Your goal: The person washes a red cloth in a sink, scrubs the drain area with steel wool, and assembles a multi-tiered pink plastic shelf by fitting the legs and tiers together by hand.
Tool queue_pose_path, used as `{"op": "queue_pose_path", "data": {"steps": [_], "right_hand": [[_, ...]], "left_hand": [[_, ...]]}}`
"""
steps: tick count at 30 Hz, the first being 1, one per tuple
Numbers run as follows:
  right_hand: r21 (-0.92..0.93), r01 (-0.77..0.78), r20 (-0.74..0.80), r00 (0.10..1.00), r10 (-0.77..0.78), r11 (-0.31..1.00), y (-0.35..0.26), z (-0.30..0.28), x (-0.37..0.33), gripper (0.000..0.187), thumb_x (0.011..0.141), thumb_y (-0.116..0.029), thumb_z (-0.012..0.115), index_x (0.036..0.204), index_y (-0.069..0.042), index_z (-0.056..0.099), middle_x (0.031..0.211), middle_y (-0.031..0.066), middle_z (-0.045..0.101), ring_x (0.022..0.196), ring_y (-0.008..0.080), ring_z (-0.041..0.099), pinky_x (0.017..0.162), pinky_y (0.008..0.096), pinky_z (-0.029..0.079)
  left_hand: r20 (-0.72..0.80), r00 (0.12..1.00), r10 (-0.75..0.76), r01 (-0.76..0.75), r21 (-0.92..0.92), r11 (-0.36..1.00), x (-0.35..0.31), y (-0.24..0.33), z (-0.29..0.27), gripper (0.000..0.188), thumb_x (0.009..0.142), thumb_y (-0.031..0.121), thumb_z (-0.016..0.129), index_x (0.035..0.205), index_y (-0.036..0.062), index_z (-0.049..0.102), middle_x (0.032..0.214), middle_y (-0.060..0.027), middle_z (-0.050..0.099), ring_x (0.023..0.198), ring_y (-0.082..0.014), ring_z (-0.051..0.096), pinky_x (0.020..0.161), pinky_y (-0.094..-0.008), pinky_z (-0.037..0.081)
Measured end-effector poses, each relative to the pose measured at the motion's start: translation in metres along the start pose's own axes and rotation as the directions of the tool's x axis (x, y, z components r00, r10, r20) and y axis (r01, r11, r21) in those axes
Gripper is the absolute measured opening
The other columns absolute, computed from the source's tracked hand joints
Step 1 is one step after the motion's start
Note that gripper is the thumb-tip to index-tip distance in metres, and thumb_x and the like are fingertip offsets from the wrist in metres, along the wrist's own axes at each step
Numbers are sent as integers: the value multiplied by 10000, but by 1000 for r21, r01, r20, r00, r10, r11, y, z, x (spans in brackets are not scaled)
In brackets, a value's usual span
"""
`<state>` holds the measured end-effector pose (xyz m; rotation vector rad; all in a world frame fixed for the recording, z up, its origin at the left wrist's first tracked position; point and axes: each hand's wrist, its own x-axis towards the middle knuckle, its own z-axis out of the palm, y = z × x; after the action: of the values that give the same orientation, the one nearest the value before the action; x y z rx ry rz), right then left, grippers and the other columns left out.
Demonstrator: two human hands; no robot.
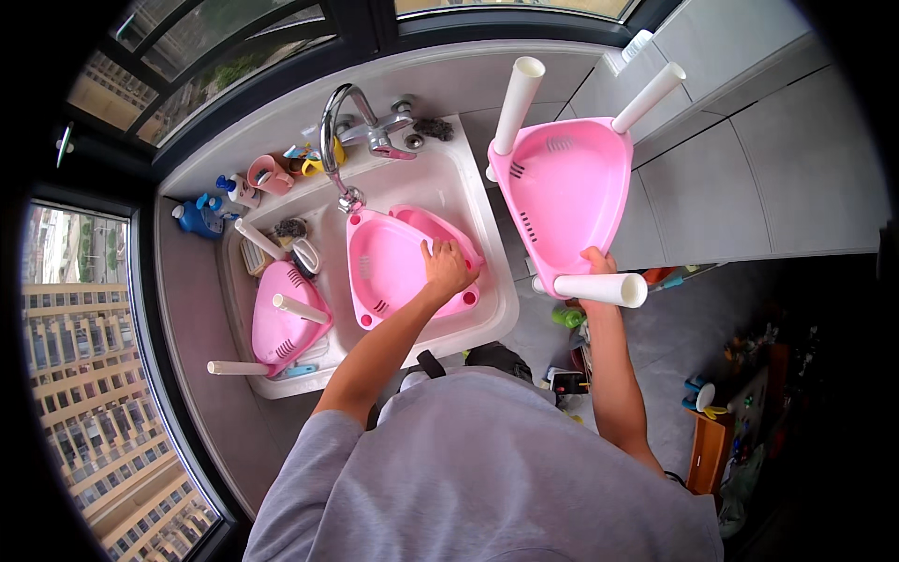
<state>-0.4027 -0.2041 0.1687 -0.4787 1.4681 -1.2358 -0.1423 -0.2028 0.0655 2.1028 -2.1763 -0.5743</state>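
Observation:
My right hand [597, 265] grips the near corner of a pink triangular shelf tray [567, 187], held up to the right of the sink. White tubes stick out from its corners, one white tube [599, 289] right beside my fingers. My left hand [449, 272] is closed over the right-hand rim of a second pink shelf tray [398, 253], which lies in the white sink [479, 187] and has holes at its corners. Partly hidden beneath that one is another pink tray [429, 222]. On the sink's left side rests a pink tray [276, 314] with white tubes attached.
A chrome faucet [332, 126] arches over the sink. Along the back left ledge stand a blue bottle [197, 218], a pink cup [270, 175] and a dark scrubber [290, 228]. Windows border the left and far sides. A wooden cabinet [709, 450] is at the lower right.

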Motion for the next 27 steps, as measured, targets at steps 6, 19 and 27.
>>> {"op": "queue_pose_path", "data": {"steps": [6, 19, 27], "right_hand": [[123, -38, 30, 999, 35, 992, 2, 5, -10, 358, 707, -87, 577, 1033, 57, 555, 900, 89, 575, 791, 196, 561, 722, 315, 447], [42, -128, 289, 951, 111, 991, -21, 22, 0, 319, 730, -87, 558, 1005, 71, 584, 894, 122, 619, 794, 204, 604, 751, 309, 467], [-2, 31, 107, 994, -31, 1000, -64, -2, -15, 366, 732, -115, 542, 1035, 91, 554, 912, 154, 608, 803, 246, 616, 754, 331, 479]], "left_hand": [[346, 931, -113, 36, 221, 975, 29, 29, 34, 548, 746, 479, 625, 1076, 43, 664, 1128, -167, 619, 1250, -387, 410, 1095, -594, 77], [98, 893, -440, 241, -929, 281, 47, -10, 3, 566, 773, 290, 681, 1136, -60, 423, 992, -201, 589, 943, -246, 586, 771, -322, 486], [-52, 939, -340, -58, -998, -7, -35, 29, -120, 428, 844, 151, 583, 1213, 11, 419, 1028, -75, 576, 941, -143, 555, 852, -287, 438]]}}
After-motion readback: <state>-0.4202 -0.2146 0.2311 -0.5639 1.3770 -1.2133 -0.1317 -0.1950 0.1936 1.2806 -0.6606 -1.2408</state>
